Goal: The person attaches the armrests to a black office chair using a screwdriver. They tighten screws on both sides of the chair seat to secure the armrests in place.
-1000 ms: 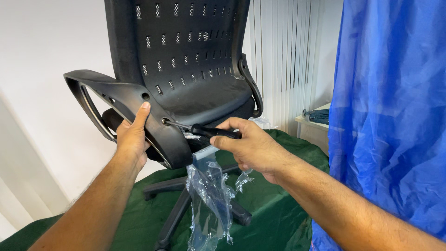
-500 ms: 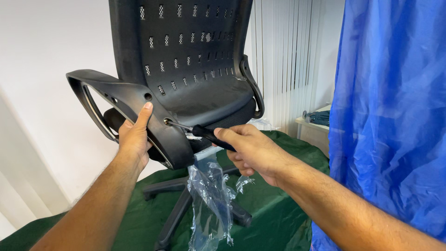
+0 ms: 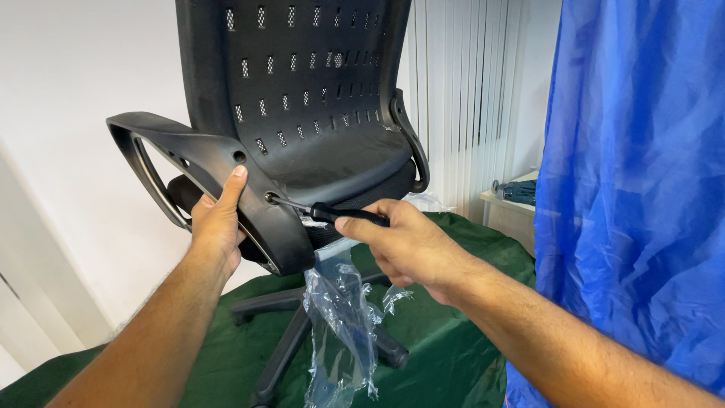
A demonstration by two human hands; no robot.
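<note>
So there's a dark green cloth (image 3: 445, 347) spread out underneath everything, kinda rumpled. A crinkly strip of clear plastic wrap (image 3: 343, 317) hangs down over it, loose and twisted. Off to the right a big blue plastic sheet (image 3: 634, 189) hangs like a curtain and fills that whole side. Behind it all, white vertical blinds (image 3: 468, 106), and a plain white wall (image 3: 75, 68) on the left. Back by the blinds, a pale surface (image 3: 504, 198) sits with some dark bluish thing (image 3: 517, 188) lying on it, too small to make out.

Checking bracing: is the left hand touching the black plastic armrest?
Touching. Head view shows the left hand wrapped on the black plastic armrest, index finger pressed flat against its face.
</note>
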